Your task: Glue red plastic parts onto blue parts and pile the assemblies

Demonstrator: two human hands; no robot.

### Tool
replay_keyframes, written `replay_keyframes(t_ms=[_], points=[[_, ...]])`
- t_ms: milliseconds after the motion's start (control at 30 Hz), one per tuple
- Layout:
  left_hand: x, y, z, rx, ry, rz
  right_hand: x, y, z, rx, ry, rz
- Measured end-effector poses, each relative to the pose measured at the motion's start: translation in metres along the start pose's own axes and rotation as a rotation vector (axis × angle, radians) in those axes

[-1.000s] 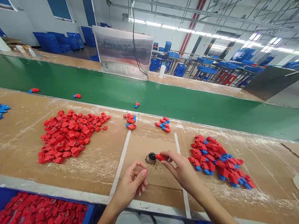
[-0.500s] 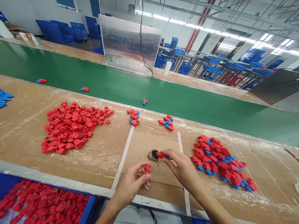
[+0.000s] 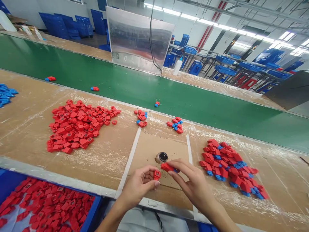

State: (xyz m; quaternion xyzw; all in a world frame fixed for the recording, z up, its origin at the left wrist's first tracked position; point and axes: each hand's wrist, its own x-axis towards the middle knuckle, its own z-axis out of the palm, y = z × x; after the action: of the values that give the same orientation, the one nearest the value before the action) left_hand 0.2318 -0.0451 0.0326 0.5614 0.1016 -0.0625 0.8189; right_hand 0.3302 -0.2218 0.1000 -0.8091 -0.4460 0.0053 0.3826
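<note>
My left hand [image 3: 142, 183] pinches a small red plastic block [image 3: 157, 174] that has a dark square opening on its face. Close beside it, my right hand [image 3: 189, 177] grips a red and blue plastic piece [image 3: 167, 167], its red end pointing toward the block. The two parts look slightly apart. Just beyond them a small round jar [image 3: 162, 157] with a black top stands on the cardboard mat [image 3: 147, 145], with dark crumbs scattered around it.
Red blocks form a pile [image 3: 72, 125] on the left, and more fill a blue bin [image 3: 96, 209] at lower left. A heap of red and blue pieces [image 3: 229, 167] lies right. Small clusters sit ahead, before the green conveyor belt [image 3: 135, 87] carrying several pieces.
My right hand has drawn the red and blue piece back from the jar toward the red block in my left hand. The view has shifted slightly.
</note>
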Motion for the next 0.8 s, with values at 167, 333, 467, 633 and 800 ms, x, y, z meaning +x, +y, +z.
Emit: replay_keyframes(t_ms=[167, 333, 467, 633, 800], points=[[-0.001, 0.002, 0.002, -0.014, -0.028, -0.025, -0.012, -0.004, 0.012, 0.044, -0.050, 0.016], [-0.002, 0.003, 0.002, -0.019, -0.045, -0.020, -0.013, -0.003, 0.015, 0.059, -0.061, 0.035], [-0.003, 0.003, 0.002, 0.006, -0.068, 0.002, -0.014, -0.004, 0.015, 0.056, -0.077, 0.022], [-0.003, 0.004, 0.000, 0.031, -0.095, 0.001, -0.015, -0.004, 0.018, 0.060, -0.092, 0.002], [-0.005, 0.005, 0.000, 0.079, -0.097, -0.035, -0.018, -0.004, 0.027, -0.001, -0.101, -0.027]])
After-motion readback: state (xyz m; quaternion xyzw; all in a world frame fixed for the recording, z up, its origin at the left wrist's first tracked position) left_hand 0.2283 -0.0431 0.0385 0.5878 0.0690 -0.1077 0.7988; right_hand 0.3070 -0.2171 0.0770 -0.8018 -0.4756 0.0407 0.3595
